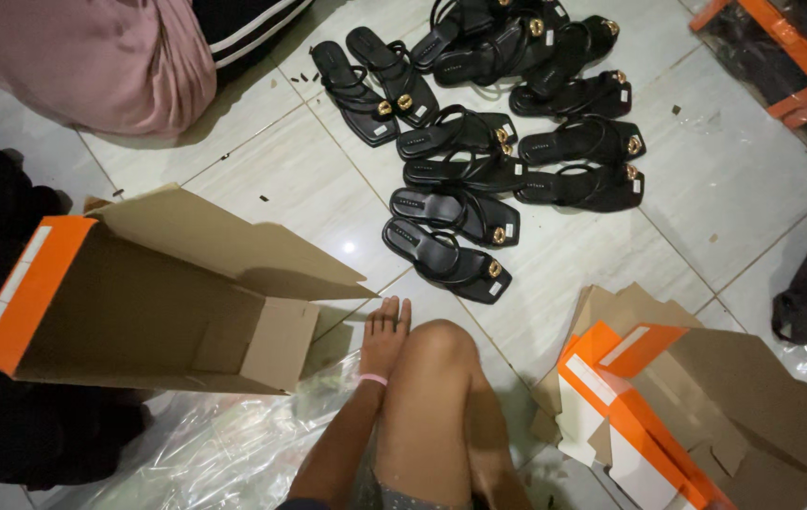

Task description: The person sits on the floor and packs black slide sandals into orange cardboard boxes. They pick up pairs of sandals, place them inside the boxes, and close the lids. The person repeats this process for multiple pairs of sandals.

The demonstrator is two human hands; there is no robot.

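left hand [386, 342] rests flat and empty on the floor [262, 179] beside the open orange box [139, 312] at 9 o'clock, right hand's out of view, so I'd grab the nearest black sandal [448, 259] at 12 by its straps.

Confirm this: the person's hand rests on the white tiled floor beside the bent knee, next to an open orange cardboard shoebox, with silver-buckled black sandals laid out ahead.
One detail is wrong: the buckles on the black sandals are gold, not silver, as the head view shows. The rest stands: the hand rests on the white tiled floor beside the bent knee, next to the open orange cardboard shoebox.
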